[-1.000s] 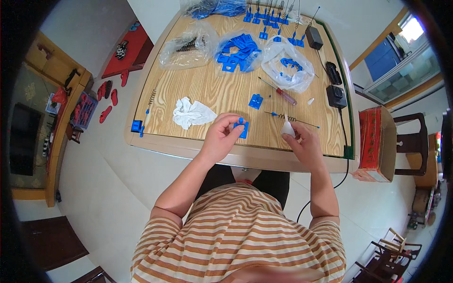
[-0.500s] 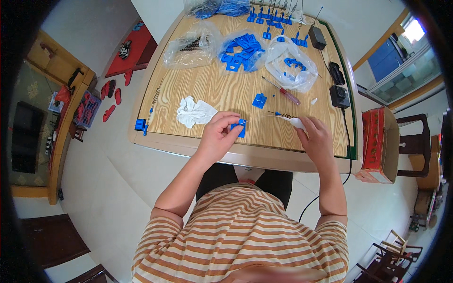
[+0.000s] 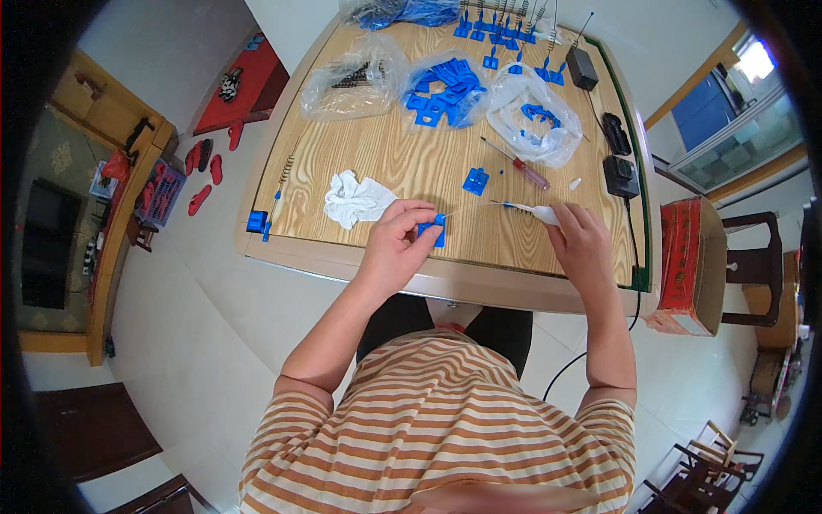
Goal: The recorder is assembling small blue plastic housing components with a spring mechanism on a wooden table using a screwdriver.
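Observation:
My left hand (image 3: 399, 242) pinches a small blue plastic part (image 3: 439, 233) near the table's front edge. In my right hand (image 3: 584, 242) is a small white squeeze bottle (image 3: 545, 214), its thin nozzle aimed left at the blue part but apart from it. A thin pale strand shows by the blue part, too fine to make out well. Behind the bottle lies a spring piece with a blue tip (image 3: 509, 205), mostly hidden. A flat blue part (image 3: 475, 180) rests between and beyond my hands. Left of them is a crumpled white cloth (image 3: 356, 200).
A screwdriver (image 3: 527, 171) lies beyond the bottle. Clear bags hold springs (image 3: 355, 75), blue plates (image 3: 445, 90) and small blue pieces (image 3: 541, 116). Several blue stands with upright springs (image 3: 505, 36) fill the back. Black adapters (image 3: 618, 177) with a cable line the right edge.
My right hand has shifted slightly right with the bottle, whose nozzle now covers most of the spring piece. My left hand keeps hold of the blue part in nearly the same place.

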`<action>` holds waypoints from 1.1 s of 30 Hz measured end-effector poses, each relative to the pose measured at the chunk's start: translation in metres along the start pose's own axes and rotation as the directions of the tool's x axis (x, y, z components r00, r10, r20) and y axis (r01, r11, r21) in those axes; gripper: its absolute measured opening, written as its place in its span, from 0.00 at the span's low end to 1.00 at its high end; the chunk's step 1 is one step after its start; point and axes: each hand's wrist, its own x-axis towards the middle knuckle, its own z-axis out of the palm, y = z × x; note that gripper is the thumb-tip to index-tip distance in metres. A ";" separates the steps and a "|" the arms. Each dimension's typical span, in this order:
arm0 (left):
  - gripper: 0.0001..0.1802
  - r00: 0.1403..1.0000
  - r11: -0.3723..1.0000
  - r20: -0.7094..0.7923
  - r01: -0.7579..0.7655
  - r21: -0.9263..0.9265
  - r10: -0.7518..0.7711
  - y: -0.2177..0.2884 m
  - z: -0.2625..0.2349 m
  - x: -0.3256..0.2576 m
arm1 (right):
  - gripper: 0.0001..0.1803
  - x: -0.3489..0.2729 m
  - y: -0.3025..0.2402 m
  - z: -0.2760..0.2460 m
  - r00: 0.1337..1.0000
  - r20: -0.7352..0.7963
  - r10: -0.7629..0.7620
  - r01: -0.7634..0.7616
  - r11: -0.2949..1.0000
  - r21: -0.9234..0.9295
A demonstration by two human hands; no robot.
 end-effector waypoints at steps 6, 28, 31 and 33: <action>0.09 1.000 0.999 -0.004 0.005 0.039 -0.005 0.002 0.000 0.000 | 0.14 0.003 -0.001 -0.006 1.000 0.010 -0.004 0.005 0.999 -0.047; 0.10 1.000 0.996 -0.026 0.002 0.088 0.000 0.006 0.000 -0.003 | 0.14 0.004 -0.004 -0.011 0.997 0.067 0.023 -0.018 0.997 -0.071; 0.10 1.000 0.997 -0.029 0.001 0.082 0.001 0.008 0.000 -0.003 | 0.14 0.003 -0.003 -0.011 0.997 0.071 0.025 -0.019 0.997 -0.076; 0.10 1.000 0.996 -0.027 -0.005 0.088 0.007 0.011 0.000 -0.003 | 0.14 0.003 -0.003 -0.011 0.998 0.064 0.023 -0.018 0.997 -0.075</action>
